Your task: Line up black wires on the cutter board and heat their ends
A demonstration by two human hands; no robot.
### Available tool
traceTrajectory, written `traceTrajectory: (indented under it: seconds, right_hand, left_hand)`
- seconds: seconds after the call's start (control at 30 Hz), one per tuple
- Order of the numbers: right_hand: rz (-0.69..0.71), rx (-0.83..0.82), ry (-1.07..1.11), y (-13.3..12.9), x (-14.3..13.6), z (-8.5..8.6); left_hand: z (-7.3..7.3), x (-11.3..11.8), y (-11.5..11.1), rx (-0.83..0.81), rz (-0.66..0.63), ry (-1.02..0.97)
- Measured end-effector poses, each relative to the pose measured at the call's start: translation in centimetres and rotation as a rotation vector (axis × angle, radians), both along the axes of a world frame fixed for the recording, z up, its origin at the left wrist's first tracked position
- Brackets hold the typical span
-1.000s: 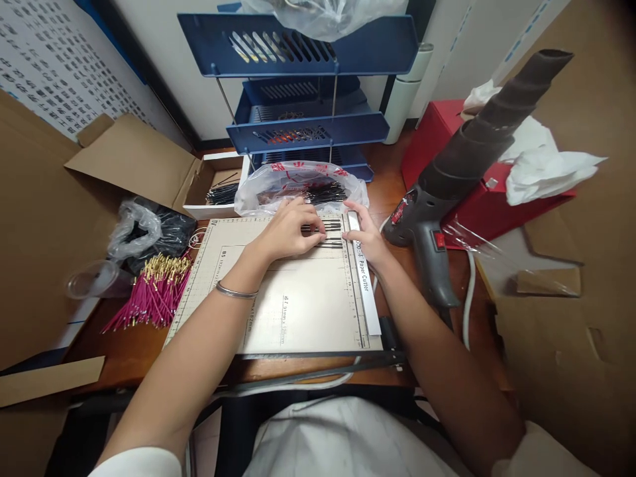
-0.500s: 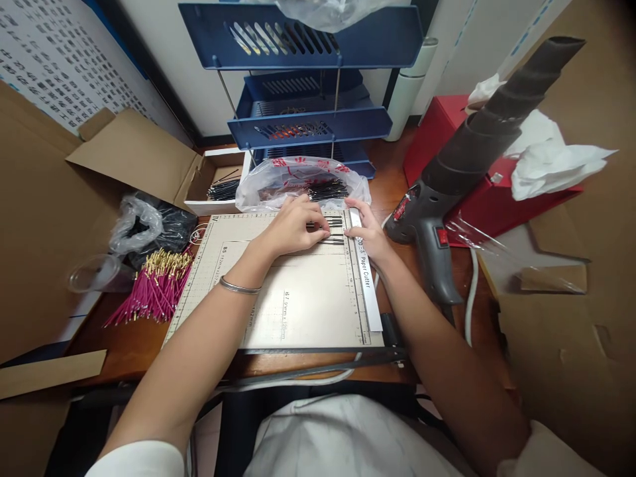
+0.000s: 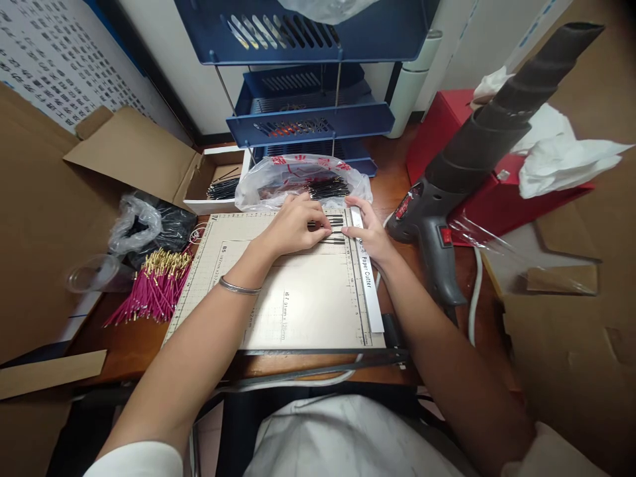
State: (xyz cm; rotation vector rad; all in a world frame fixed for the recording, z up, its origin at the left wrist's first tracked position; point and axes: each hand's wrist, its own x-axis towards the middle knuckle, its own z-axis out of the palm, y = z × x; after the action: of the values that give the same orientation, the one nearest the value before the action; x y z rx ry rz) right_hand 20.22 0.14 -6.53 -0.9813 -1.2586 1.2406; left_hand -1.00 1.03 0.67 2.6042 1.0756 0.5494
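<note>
My left hand (image 3: 302, 226) is closed in a pinch around a thin black wire piece, low over the cream board of a paper cutter (image 3: 303, 291). Several short black wire pieces (image 3: 336, 220) lie side by side on the board by its fingertips, pointing right. My right hand (image 3: 370, 235) rests at the cutter's white guide strip (image 3: 368, 285), thumb and index finger apart. Its thumb tip touches the board near the wire ends; the other fingers are mostly hidden. A metal bangle (image 3: 239, 287) circles my left wrist.
Behind the board sit a plastic bag (image 3: 278, 182) of black wires and a blue tiered tray (image 3: 308, 122). An open carton (image 3: 196, 179) and purple wires with gold ends (image 3: 158, 285) are at left. A grey heat gun (image 3: 442, 218) and red box (image 3: 541, 199) stand at right.
The view has shifted very slightly. Both hands keep nearly the same place over the wire pieces, with the right thumb a touch further left.
</note>
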Motion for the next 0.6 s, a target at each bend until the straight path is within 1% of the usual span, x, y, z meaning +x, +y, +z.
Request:
traceTrajectory:
  seconds: [0.37, 0.6]
  right_hand:
    - [-0.044, 0.007, -0.003, 0.61, -0.18, -0.55]
    - [-0.018, 0.023, -0.028, 0.49, 0.18, -0.67]
  left_hand:
    - [-0.18, 0.0, 0.1, 0.004, 0.004, -0.001]
    - [-0.21, 0.06, 0.17, 0.003, 0.014, -0.002]
